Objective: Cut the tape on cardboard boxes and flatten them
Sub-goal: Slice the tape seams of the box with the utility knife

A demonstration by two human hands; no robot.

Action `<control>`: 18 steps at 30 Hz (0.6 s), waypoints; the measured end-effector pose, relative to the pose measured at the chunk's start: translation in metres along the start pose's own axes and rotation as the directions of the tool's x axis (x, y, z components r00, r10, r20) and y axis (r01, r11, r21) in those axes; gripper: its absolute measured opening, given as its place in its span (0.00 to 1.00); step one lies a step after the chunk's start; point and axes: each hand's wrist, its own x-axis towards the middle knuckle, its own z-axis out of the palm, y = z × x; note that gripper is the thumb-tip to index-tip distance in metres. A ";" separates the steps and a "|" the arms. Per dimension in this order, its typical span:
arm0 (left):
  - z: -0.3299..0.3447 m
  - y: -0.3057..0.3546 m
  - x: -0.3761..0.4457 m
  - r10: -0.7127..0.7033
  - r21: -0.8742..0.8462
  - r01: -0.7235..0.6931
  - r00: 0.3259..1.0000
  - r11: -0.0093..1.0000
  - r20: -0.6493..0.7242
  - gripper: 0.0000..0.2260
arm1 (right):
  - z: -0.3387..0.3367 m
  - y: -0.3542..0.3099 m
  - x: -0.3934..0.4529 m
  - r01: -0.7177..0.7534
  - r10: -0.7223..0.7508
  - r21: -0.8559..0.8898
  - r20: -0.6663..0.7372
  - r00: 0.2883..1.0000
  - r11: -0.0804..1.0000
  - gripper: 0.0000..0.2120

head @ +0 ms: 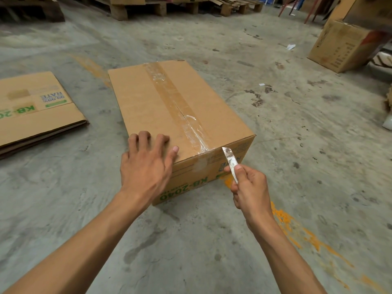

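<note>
Head view: box [169, 115] on the floor [275, 145], tape [176, 105] along its top seam. Our left hand [146, 164] presses flat, fingers spread; our right hand [250, 187] grips the knife [230, 161] just beside the near edge. Cardboard looks light, stiff; we steady its top.

We see a grey concrete floor [212, 240], stained and streaked with orange paint. A taped cardboard box [169, 107] sits on it near the middle. A flattened box [36, 115] lies at the floor's left edge. Another carton [339, 47] stands toward the far right corner, with small white scraps [290, 47] nearby, perhaps paper. Wooden pallets [135, 7] rest along the far edge
</note>
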 end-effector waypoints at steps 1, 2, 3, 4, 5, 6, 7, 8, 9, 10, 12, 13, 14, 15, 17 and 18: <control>0.000 0.000 0.000 0.000 0.001 0.000 1.000 1.000 -0.002 0.25 | 0.000 -0.001 0.000 -0.002 0.002 0.004 0.001 1.000 1.000 0.17; 0.000 0.000 0.000 0.000 0.001 0.000 1.000 1.000 -0.002 0.25 | 0.001 -0.001 0.000 -0.006 0.006 0.009 0.002 1.000 1.000 0.17; 0.000 0.000 0.000 0.001 0.002 -0.001 1.000 1.000 -0.003 0.25 | 0.001 -0.002 0.000 -0.011 0.011 0.012 0.005 1.000 1.000 0.17; 0.000 0.000 0.000 0.002 0.000 -0.002 1.000 1.000 -0.005 0.25 | 0.001 -0.003 0.001 -0.014 0.014 0.014 0.008 1.000 1.000 0.17; -0.001 0.000 -0.001 0.002 -0.002 -0.002 1.000 1.000 -0.007 0.25 | 0.002 -0.004 0.001 -0.014 0.014 0.012 0.010 1.000 1.000 0.17; -0.001 0.000 -0.001 0.002 -0.003 -0.002 1.000 1.000 -0.008 0.25 | 0.002 -0.004 0.001 -0.014 0.014 0.011 0.009 1.000 1.000 0.17; -0.001 0.000 -0.001 0.001 -0.002 -0.001 1.000 1.000 -0.008 0.25 | 0.002 -0.005 0.001 -0.016 0.016 0.012 0.006 1.000 1.000 0.17; -0.001 0.000 0.000 0.002 -0.001 -0.002 1.000 1.000 -0.009 0.25 | 0.001 -0.005 0.001 -0.018 0.018 0.014 0.003 1.000 1.000 0.17; -0.001 0.000 0.000 0.001 0.001 -0.001 1.000 1.000 -0.009 0.25 | 0.001 -0.005 0.001 -0.020 0.020 0.018 0.001 1.000 1.000 0.17; 0.000 0.000 0.000 0.001 0.003 -0.001 1.000 1.000 -0.008 0.24 | 0.001 -0.004 0.001 -0.022 0.022 0.022 0.000 1.000 1.000 0.17; 0.000 -0.001 0.000 0.002 0.007 -0.002 1.000 1.000 -0.006 0.23 | 0.001 -0.003 0.000 -0.028 0.028 0.029 0.002 1.000 0.999 0.17; 0.000 -0.001 0.000 0.003 0.008 -0.003 1.000 1.000 -0.004 0.23 | 0.000 -0.003 0.000 -0.032 0.032 0.032 0.004 0.999 0.999 0.17; 0.000 -0.001 0.000 0.003 0.008 -0.003 1.000 1.000 -0.002 0.23 | 0.001 -0.002 -0.001 -0.037 0.036 0.035 0.007 0.999 0.999 0.17; 0.000 -0.001 0.000 0.003 0.006 -0.003 1.000 1.000 -0.001 0.22 | 0.001 -0.002 -0.001 -0.041 0.040 0.038 0.009 0.999 0.998 0.17; 0.001 -0.002 0.000 0.001 0.005 -0.001 1.000 1.000 -0.003 0.22 | 0.001 -0.002 -0.001 -0.043 0.043 0.038 0.015 0.999 0.998 0.17; 0.001 -0.002 0.000 0.002 0.006 -0.002 1.000 1.000 -0.004 0.22 | 0.001 -0.002 -0.001 -0.042 0.042 0.034 0.017 0.999 0.999 0.17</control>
